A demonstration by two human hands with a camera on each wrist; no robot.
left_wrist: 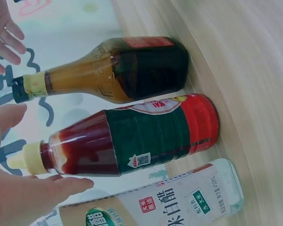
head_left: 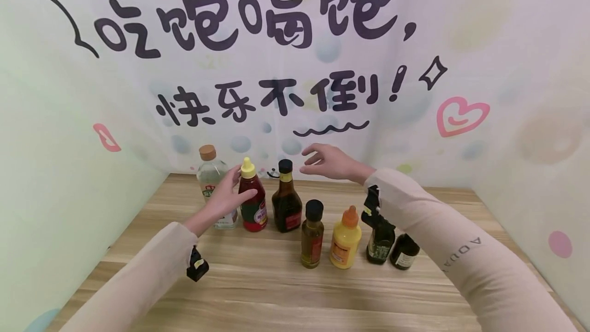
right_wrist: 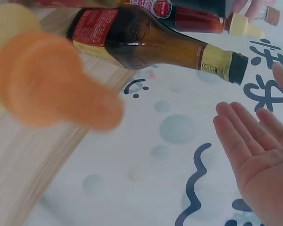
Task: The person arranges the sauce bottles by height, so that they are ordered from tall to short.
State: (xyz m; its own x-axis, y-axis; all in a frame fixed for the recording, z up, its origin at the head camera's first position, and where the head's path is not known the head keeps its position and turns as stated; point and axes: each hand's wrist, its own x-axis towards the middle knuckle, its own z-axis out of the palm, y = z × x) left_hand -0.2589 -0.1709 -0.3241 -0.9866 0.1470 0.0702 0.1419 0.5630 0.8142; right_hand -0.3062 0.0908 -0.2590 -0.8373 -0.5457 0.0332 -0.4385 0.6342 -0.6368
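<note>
My left hand (head_left: pixel 228 193) reaches to the ketchup bottle (head_left: pixel 255 211), a dark red squeeze bottle with a yellow nozzle cap. Thumb and fingers are spread on either side of its upper part, not curled round it, as the left wrist view shows. To the left stands the clear white vinegar bottle (left_wrist: pixel 151 205), partly behind that hand. A brown glass sauce bottle (head_left: pixel 287 204) with a black cap stands just right of the ketchup. Up in the air beyond the brown bottle, my right hand (head_left: pixel 333 162) has its fingers extended, palm facing left, holding nothing.
Nearer on the wooden table (head_left: pixel 258 296) are a slim oil bottle (head_left: pixel 313 240) with a black cap and a yellow squeeze bottle (head_left: pixel 343 250) with an orange nozzle. Two dark bottles, one a dark jar-like bottle (head_left: pixel 405 255), stand under my right forearm. A printed cloth (head_left: pixel 258 70) hangs behind.
</note>
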